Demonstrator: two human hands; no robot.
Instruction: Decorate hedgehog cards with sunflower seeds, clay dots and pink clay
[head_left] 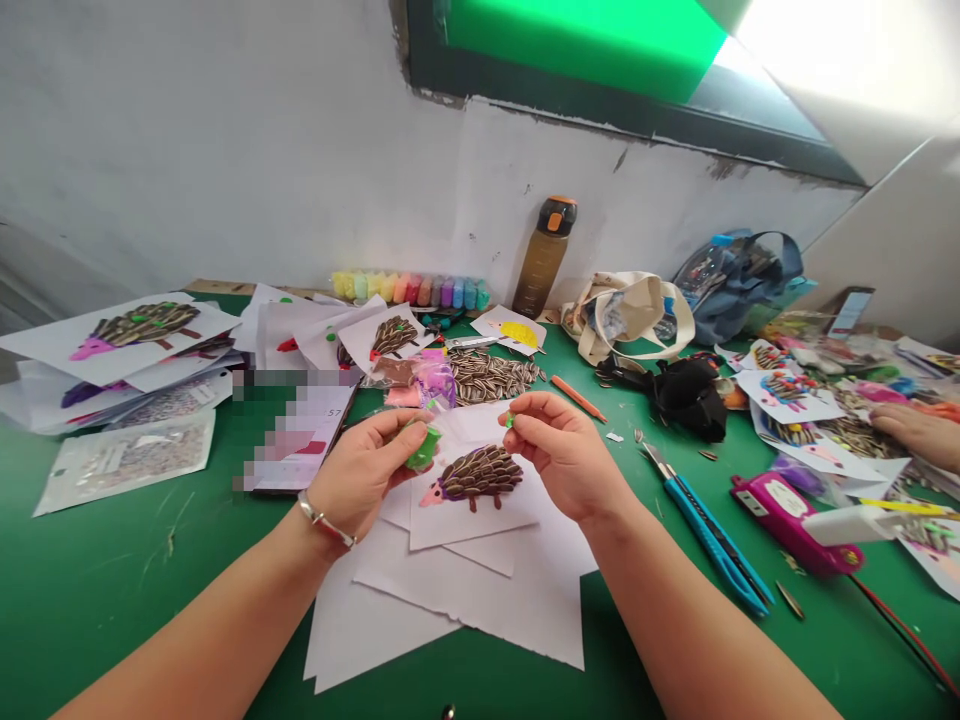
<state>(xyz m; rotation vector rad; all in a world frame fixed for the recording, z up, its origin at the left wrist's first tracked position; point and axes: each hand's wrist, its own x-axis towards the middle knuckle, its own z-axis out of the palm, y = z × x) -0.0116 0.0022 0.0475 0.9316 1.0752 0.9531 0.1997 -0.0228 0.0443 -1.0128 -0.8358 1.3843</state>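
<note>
My left hand [360, 470] is closed round a lump of green clay [424, 446], held just above the papers. My right hand [559, 445] pinches a tiny bit of green clay [509, 419] between thumb and forefinger. Below and between the hands lies a white sheet [517, 515] with a hedgehog picture [474, 476]: sunflower-seed spines, purple body, pink snout. More loose white sheets [450, 600] lie under it on the green table [112, 580].
A heap of sunflower seeds [491, 376] lies behind the hands, beside pink clay packets [420, 385]. A blue utility knife [709, 535] and a pink glue gun [795, 515] lie right. Finished hedgehog sheets [135, 330], clay tubs [412, 290], a bottle [546, 255] and bags [630, 315] stand further back. Another person's hand [915, 432] works at far right.
</note>
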